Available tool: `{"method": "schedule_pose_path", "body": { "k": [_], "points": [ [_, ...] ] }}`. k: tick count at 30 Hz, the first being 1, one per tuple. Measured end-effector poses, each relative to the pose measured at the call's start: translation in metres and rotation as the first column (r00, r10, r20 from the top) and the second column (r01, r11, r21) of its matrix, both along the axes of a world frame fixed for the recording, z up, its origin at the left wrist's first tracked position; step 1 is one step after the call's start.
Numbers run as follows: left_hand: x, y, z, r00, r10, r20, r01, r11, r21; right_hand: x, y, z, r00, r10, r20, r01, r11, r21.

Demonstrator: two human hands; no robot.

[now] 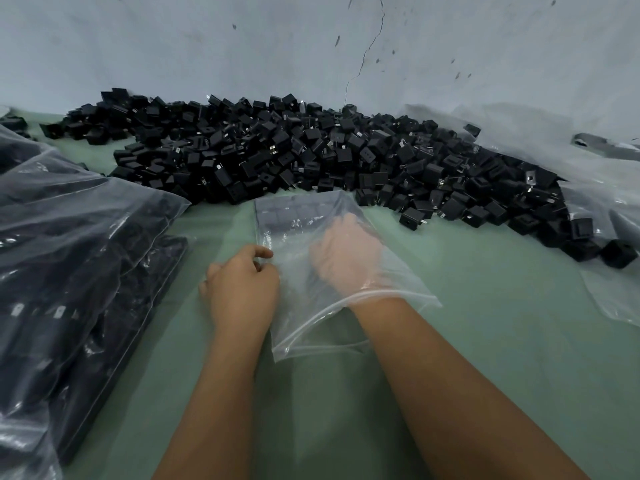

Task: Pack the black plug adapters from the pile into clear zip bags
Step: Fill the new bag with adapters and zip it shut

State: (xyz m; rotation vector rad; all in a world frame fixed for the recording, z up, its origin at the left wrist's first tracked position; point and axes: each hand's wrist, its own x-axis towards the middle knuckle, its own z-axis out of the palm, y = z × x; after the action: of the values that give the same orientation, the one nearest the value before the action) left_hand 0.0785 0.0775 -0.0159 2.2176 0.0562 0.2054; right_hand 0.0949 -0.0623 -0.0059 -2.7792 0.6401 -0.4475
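Bag in hand: the clear plastic zip bag [311,237] lies flat on the pale green tabletop [485,323], mouth toward you and closed end toward the pile, so you can feed it straight from your side.

Right hand: your right hand [346,254] is inside the bag up to the wrist, seen through the film. It probably sits there to set adapters against the far end. The fingers look curled downward, but the plastic blurs them, so I cannot tell whether they grip anything.

Left hand: your left hand [242,289] pinches the bag's left edge between thumb and forefinger, the other fingers curled. That grip seems meant to anchor the bag so it does not slide.

Already packed: a row of dark square shapes [294,213] shows at the bag's far end, most likely adapters laid side by side.

Supply: the heap of small black square plug adapters [311,154] lies along the grey cracked wall [311,46], just beyond the bag, so each reach is short.

Finished stock: large clear bags full of black adapters [69,254] are stacked at your left, apart from the loose heap.

Right side: crumpled loose clear plastic sheeting [595,202] overlaps the heap's right end.

Progress: this bag looks barely started, with most of it unfilled.
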Motion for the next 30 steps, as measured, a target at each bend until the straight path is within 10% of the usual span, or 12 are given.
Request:
{"method": "schedule_pose_path", "body": {
  "k": [12, 20, 23, 25, 30],
  "points": [
    [0.004, -0.002, -0.001, 0.977, -0.143, 0.159, 0.133, 0.988, 0.074, -0.044, 0.015, 0.010, 0.858, 0.295, -0.421, -0.435, 0.853, -0.290],
    [0.009, -0.003, -0.008, 0.937, -0.345, 0.058, 0.315, 0.904, 0.290, -0.114, -0.002, 0.096, 0.408, 0.852, -0.328, -0.574, 0.519, 0.634],
    [0.009, -0.003, -0.007, 0.936, -0.351, 0.044, 0.315, 0.884, 0.345, -0.101, -0.036, 0.113, 0.645, 0.758, 0.098, -0.593, 0.416, 0.690],
    [0.008, -0.004, -0.006, 0.940, -0.339, 0.042, 0.307, 0.893, 0.328, -0.083, -0.067, 0.106, 0.830, 0.440, 0.341, -0.544, 0.510, 0.666],
    [0.007, -0.004, -0.006, 0.942, -0.333, 0.036, 0.304, 0.895, 0.326, -0.042, -0.121, 0.038, 0.934, -0.096, 0.344, -0.152, 0.766, 0.625]
  ]
}}
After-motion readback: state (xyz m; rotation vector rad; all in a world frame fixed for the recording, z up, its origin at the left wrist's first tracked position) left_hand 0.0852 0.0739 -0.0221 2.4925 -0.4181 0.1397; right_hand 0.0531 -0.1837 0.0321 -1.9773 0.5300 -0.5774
